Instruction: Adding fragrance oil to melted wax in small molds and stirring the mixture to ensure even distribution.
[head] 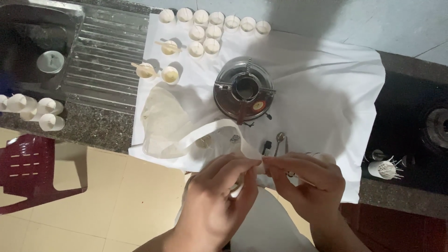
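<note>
I log: counter (pixel 93 123) under a white cloth (pixel 322 88), round metal burner (pixel 244 90) at centre, small pale cups (pixel 205 32) beyond, and my left hand (pixel 219 200) and right hand (pixel 305 182) both pinching a translucent strip (pixel 210 130) at the near cloth edge.

Between my left hand (pixel 219 196) and my right hand (pixel 305 179) runs a thin, translucent white paper strip (pixel 205 133), matt and slightly crinkled. It trails back to a soft, creased cream paper sheet (pixel 161 119) lying on the matt white cloth (pixel 317 93), which is smooth with a few folds. The round steel burner (pixel 243 91) shines glossy, as does the small metal spoon (pixel 280 137). The small cream cups (pixel 205 32) look waxy and dull. The speckled stone desk (pixel 93 123) is polished; the ribbed steel drainboard (pixel 105 60) has a brushed sheen.
</note>
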